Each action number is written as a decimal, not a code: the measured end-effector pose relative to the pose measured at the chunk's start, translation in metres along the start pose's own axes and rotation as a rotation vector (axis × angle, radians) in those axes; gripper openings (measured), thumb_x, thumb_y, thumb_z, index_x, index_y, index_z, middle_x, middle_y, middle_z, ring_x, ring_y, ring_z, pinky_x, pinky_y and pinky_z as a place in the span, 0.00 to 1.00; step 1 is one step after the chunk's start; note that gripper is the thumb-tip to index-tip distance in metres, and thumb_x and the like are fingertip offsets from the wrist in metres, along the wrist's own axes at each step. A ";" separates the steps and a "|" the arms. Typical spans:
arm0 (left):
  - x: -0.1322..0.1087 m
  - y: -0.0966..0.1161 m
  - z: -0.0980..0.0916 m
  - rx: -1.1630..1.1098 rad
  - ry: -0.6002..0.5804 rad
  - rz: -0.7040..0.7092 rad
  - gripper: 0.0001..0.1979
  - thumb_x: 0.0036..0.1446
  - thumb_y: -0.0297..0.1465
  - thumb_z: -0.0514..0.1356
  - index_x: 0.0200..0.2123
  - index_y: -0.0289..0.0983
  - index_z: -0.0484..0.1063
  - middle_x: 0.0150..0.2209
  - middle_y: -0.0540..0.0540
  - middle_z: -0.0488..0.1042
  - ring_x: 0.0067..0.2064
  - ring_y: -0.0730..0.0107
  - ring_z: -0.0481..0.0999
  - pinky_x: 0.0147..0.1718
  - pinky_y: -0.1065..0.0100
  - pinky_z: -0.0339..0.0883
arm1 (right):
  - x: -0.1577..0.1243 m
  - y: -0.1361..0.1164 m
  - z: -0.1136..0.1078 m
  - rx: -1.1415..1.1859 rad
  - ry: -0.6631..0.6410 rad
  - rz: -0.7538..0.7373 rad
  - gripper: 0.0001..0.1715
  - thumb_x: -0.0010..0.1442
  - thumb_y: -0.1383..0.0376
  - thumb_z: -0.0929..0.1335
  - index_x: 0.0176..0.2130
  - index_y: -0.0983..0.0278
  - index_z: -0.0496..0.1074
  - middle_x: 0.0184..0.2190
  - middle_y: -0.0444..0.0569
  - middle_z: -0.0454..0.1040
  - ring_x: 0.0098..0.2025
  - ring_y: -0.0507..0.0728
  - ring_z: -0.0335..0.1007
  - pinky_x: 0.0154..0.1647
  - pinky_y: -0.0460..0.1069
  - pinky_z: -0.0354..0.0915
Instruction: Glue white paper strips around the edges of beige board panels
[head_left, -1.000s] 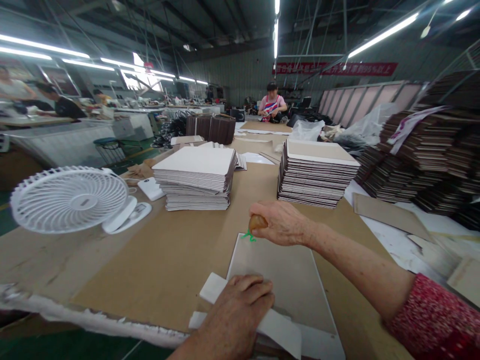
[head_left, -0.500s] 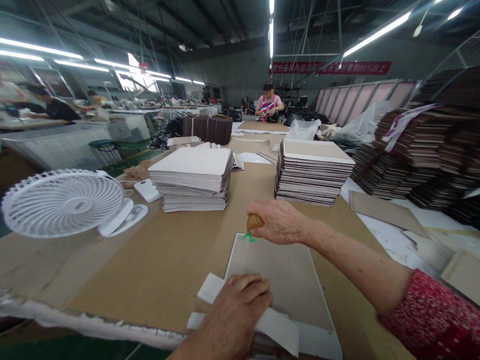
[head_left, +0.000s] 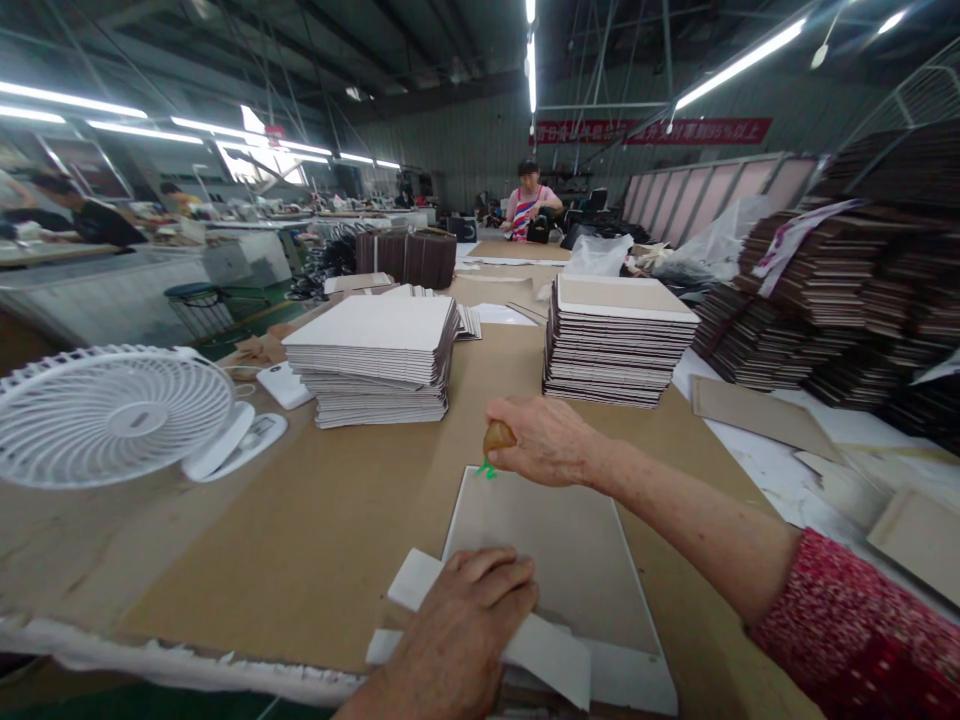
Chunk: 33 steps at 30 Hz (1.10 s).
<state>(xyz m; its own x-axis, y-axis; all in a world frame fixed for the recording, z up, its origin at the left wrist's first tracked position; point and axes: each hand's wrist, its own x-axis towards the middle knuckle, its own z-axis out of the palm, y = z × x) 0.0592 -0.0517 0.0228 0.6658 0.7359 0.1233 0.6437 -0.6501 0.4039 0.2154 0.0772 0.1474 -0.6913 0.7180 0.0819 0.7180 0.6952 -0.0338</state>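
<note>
A beige panel with a white border lies in front of me on the brown-paper-covered table. My right hand is closed around the rounded wooden handle of a tool, at the panel's far left corner. The tool's working end is hidden. Bright green strands show just below the handle. My left hand lies flat over the panel's near left part, fingers close together and slightly bent. White strips stick out from under it on both sides.
A stack of white panels stands far left, a stack of beige-topped panels far right. A white fan and a white phone-like object lie at left. Dark bundled stacks fill the right. A person sits at the far end.
The view has shifted slightly, so everything sits a little further left. Both hands keep nearly the same places on the panel, the right still gripping the handle at the corner.
</note>
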 end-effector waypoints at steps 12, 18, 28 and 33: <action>-0.001 0.001 0.001 0.001 -0.016 0.010 0.36 0.40 0.19 0.55 0.57 0.42 0.62 0.61 0.52 0.64 0.61 0.62 0.58 0.58 0.57 0.54 | 0.000 0.000 0.000 -0.002 -0.023 0.089 0.16 0.57 0.55 0.63 0.42 0.60 0.66 0.31 0.49 0.75 0.32 0.57 0.69 0.25 0.48 0.47; -0.001 0.002 0.000 0.001 0.001 0.008 0.37 0.39 0.18 0.54 0.56 0.43 0.63 0.60 0.54 0.65 0.60 0.64 0.59 0.57 0.59 0.55 | -0.001 0.001 0.000 0.008 -0.029 0.102 0.15 0.56 0.56 0.63 0.42 0.60 0.67 0.31 0.49 0.75 0.32 0.57 0.69 0.25 0.48 0.47; 0.000 0.002 0.000 0.014 -0.009 0.005 0.39 0.36 0.18 0.53 0.56 0.42 0.63 0.60 0.52 0.65 0.60 0.63 0.58 0.57 0.57 0.56 | -0.017 0.018 -0.005 0.029 -0.052 0.188 0.16 0.54 0.54 0.63 0.40 0.59 0.68 0.29 0.49 0.74 0.29 0.57 0.67 0.23 0.48 0.46; -0.001 0.002 0.001 0.052 -0.009 0.022 0.38 0.36 0.18 0.52 0.56 0.40 0.63 0.60 0.51 0.66 0.60 0.63 0.59 0.57 0.57 0.56 | -0.028 0.028 -0.006 0.050 -0.079 0.237 0.16 0.54 0.54 0.63 0.40 0.59 0.69 0.30 0.50 0.74 0.28 0.57 0.66 0.24 0.48 0.47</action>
<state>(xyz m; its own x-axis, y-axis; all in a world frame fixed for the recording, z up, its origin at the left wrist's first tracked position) 0.0604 -0.0539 0.0222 0.6832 0.7198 0.1231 0.6476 -0.6751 0.3533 0.2557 0.0760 0.1504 -0.5098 0.8602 -0.0120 0.8572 0.5067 -0.0920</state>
